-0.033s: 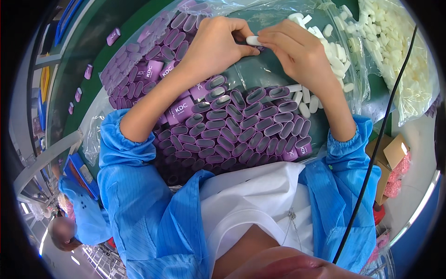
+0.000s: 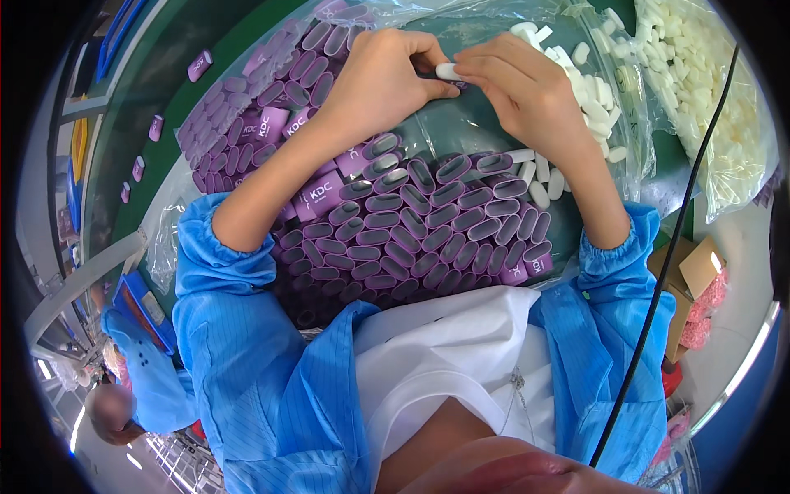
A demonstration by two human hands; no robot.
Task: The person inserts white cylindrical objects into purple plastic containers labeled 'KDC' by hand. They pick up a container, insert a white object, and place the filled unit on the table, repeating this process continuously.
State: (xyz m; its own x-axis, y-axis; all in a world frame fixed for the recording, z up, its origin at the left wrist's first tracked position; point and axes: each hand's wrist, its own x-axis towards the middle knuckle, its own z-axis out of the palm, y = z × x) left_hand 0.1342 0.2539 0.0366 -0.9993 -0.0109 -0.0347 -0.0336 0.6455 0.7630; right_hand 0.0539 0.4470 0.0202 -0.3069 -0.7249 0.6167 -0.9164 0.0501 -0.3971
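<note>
Here, pinching a white piece (image 2: 447, 72) in the right hand (image 2: 527, 86), with long axis crosswise, toward the curled left hand (image 2: 385, 74) of unclear grip.

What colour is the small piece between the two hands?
The small piece is white; the head view shows it best.

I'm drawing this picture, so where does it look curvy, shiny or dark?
In the head view, the fisheye lens curves the outer edges and the corners go black; also in the head view, glare streaks the clear plastic sheet; and in that head view, the purple cases at the heap's lower left sit in shadow.
</note>
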